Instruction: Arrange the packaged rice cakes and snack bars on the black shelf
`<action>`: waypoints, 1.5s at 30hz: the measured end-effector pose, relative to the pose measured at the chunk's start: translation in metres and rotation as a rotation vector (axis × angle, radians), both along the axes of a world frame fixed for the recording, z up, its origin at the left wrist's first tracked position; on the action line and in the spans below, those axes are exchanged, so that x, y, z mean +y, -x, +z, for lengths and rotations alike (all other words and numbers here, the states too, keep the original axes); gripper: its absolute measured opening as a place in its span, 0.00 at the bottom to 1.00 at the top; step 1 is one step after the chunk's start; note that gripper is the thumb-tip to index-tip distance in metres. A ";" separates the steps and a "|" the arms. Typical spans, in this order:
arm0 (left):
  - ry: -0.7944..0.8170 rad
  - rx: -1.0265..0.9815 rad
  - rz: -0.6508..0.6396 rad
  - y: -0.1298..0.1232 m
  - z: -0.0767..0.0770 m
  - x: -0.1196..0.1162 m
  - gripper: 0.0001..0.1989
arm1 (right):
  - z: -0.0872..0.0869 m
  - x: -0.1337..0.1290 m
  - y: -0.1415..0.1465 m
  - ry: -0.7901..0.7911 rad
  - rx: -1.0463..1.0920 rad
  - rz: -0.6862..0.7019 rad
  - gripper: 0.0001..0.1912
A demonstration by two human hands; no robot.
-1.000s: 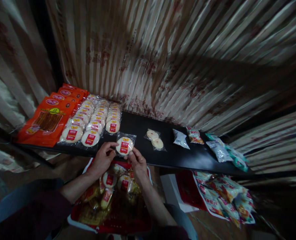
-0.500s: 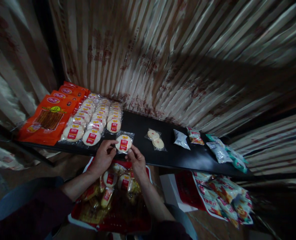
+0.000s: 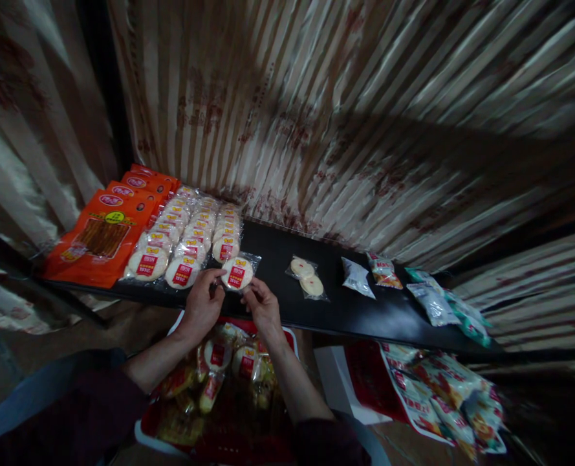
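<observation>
A curtain (image 3: 277, 97) hangs behind the black shelf (image 3: 270, 262). A red basket (image 3: 229, 448) sits below the shelf's front edge. Orange bags (image 3: 97, 233) cover its left end, cracker rows (image 3: 195, 250) beside them. Left hand (image 3: 202, 307) and right hand (image 3: 266, 316), fingertips pinched narrow, hold one cracker pack (image 3: 237, 274) near the front edge.

3 cracker rows (image 3: 189, 251) on shelf (image 3: 268, 252), pouches (image 3: 103, 237) left, basket (image 3: 224, 446) in front

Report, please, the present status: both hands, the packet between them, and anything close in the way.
Left hand and right hand: both gripping cracker packet. Packet: label showing, near black shelf's front edge. Close behind: row of similar packets.
</observation>
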State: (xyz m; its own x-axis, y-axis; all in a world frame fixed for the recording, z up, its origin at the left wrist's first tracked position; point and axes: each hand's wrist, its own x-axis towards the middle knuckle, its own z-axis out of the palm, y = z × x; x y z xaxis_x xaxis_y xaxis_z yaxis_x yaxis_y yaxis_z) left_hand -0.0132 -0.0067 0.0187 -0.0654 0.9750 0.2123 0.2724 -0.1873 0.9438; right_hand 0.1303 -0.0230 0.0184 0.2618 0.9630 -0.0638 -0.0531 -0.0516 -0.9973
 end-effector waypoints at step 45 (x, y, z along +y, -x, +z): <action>0.054 0.124 -0.066 -0.008 -0.011 0.011 0.24 | 0.003 0.045 0.013 0.113 -1.021 0.000 0.09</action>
